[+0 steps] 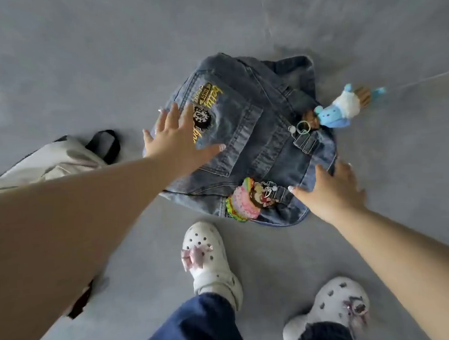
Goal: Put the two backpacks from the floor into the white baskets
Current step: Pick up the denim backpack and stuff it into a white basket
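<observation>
- A denim backpack (253, 147) lies flat on the grey floor (80, 60) at the middle of the frame, its pocketed front facing up.
- The left hand (175, 138) reaches in from the left edge and is spread over the bag's left part, fingers apart, beside the yellow and black embroidered patches (205, 110); whether the palm presses the denim or hovers just above it cannot be told.
- The right hand (332, 189) comes from the lower right with fingers splayed, lying at the bag's lower right edge and closed on nothing.
- A blue and white plush charm (343, 107) hangs from a ring on the bag's right side and rests on the floor.
- A pink, green and yellow charm (246, 201) sits at the bag's lower edge, between the two hands.
- A second backpack (47, 162), pale beige with a black top handle, lies at the left of the frame, partly hidden behind the left forearm and apart from the denim one.
- Two white clogs (210, 257) with bows stand at the bottom centre, under dark blue trouser legs (196, 329).
</observation>
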Demonstrator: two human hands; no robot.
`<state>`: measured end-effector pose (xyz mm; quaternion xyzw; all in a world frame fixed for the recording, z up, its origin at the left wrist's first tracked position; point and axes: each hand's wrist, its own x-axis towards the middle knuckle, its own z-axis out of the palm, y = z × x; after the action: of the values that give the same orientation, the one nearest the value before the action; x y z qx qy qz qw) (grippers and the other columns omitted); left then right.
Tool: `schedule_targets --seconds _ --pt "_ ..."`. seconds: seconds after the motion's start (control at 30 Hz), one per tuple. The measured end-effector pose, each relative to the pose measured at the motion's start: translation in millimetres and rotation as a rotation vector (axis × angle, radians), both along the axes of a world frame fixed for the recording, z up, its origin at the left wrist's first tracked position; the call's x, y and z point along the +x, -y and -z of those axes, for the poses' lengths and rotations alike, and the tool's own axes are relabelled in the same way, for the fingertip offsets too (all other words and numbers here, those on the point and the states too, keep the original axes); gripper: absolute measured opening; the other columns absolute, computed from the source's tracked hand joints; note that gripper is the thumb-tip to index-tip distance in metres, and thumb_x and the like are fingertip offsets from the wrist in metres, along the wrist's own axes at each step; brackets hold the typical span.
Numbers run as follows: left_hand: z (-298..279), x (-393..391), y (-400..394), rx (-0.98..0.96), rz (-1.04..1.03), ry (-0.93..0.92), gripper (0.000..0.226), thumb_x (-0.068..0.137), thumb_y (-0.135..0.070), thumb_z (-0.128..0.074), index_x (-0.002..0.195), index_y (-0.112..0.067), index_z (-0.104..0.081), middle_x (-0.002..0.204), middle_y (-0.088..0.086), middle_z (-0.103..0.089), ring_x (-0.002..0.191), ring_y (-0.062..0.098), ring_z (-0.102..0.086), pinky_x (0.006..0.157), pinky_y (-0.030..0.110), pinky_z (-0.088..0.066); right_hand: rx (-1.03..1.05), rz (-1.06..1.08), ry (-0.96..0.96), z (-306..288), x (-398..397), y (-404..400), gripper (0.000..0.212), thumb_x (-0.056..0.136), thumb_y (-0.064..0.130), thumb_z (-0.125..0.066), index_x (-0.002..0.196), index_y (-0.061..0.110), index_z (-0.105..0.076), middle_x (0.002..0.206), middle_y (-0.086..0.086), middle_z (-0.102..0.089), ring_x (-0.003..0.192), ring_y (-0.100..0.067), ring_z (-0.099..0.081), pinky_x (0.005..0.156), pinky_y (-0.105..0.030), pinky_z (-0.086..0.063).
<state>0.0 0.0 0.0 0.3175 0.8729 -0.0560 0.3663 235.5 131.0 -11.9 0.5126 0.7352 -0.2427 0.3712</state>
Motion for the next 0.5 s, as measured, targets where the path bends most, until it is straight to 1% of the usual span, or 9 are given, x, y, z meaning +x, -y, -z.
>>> schedule_targets --seconds 0.07,0.13,0.2,0.23,0.3,0.37,0.43,0.5 --pt "12.9 -3.2 -9.8 0.003 -0.167 0.043 0.105 0.076 -0.074 -0.049 0.152 -0.029 0.008 0.163 0.002 0.008 0.149 0.028 0.007 0.115 0.063 -0.008 0.034 0.091 0.041 18.4 3.2 0.2 0.085 0.08 0.063 -0.056 0.148 0.024 -0.023 0.16 -0.012 -0.002 0.148 -0.031 -0.004 0.113 -0.055 -0.022" --pt "29.9 -8.3 -14.5 -0.023 -0.242 0.05 0.104 0.076 -0.074 -0.049 0.151 -0.031 0.008 0.163 0.002 0.006 0.149 0.03 0.005 0.116 0.062 -0.012 0.014 0.223 0.028 40.9 5.9 1.3 0.085 0.079 0.056 -0.063 0.148 0.023 -0.025 0.159 -0.016 -0.004 0.145 -0.037 -0.015 0.112 -0.052 -0.027" --pt "44.9 -10.8 -12.3 -0.031 -0.276 0.057 0.105 0.075 -0.073 -0.051 0.151 -0.031 0.007 0.163 0.003 0.004 0.149 0.031 0.0 0.116 0.059 -0.016 -0.029 0.341 0.001 57.0 7.7 3.2 0.083 0.08 0.048 -0.066 0.148 0.021 -0.026 0.157 -0.019 -0.004 0.139 -0.042 -0.026 0.11 -0.047 -0.032" --pt "55.3 -14.8 -11.8 -0.025 -0.294 0.052 0.106 0.074 -0.073 -0.052 0.152 -0.031 0.006 0.163 0.003 0.001 0.149 0.031 -0.004 0.116 0.058 -0.018 -0.056 0.394 -0.006 63.4 7.5 3.1 0.081 0.082 0.045 -0.066 0.148 0.021 -0.025 0.157 -0.02 -0.004 0.137 -0.044 -0.029 0.107 -0.045 -0.033" --pt "66.1 -19.8 -11.4 0.016 -0.372 0.031 0.108 0.071 -0.075 -0.054 0.152 -0.032 0.002 0.162 0.004 -0.008 0.147 0.033 -0.012 0.114 0.057 -0.023 -0.101 0.461 0.007 71.2 6.6 0.7 0.079 0.084 0.045 -0.063 0.148 0.025 -0.023 0.157 -0.019 -0.008 0.137 -0.043 -0.03 0.107 -0.044 -0.033" --pt "74.3 -21.3 -14.8 0.066 -0.497 0.026 0.109 0.066 -0.08 -0.052 0.151 -0.033 -0.001 0.16 0.005 -0.015 0.145 0.034 -0.021 0.112 0.056 -0.028 -0.171 0.507 0.015 80.9 5.7 -1.3 0.078 0.083 0.051 -0.061 0.148 0.028 -0.024 0.157 -0.017 -0.017 0.139 -0.039 -0.029 0.109 -0.043 -0.031" --pt "78.0 -19.3 -19.1 0.072 -0.579 0.017 0.11 0.066 -0.081 -0.05 0.152 -0.031 -0.001 0.158 0.007 -0.022 0.14 0.037 -0.03 0.109 0.055 -0.034 -0.25 0.545 -0.007 88.3 7.9 -0.1 0.084 0.076 0.058 -0.062 0.147 0.027 -0.027 0.151 -0.016 -0.034 0.136 -0.036 -0.036 0.107 -0.043 -0.035" --pt "78.4 -19.1 -21.4 0.065 -0.598 -0.026 0.111 0.064 -0.081 -0.053 0.151 -0.03 -0.005 0.151 0.011 -0.033 0.133 0.039 -0.04 0.105 0.058 -0.038 -0.252 0.609 -0.056 93.4 10.0 1.7 0.086 0.069 0.061 -0.063 0.142 0.024 -0.038 0.14 -0.015 -0.051 0.127 -0.035 -0.048 0.097 -0.041 -0.041"
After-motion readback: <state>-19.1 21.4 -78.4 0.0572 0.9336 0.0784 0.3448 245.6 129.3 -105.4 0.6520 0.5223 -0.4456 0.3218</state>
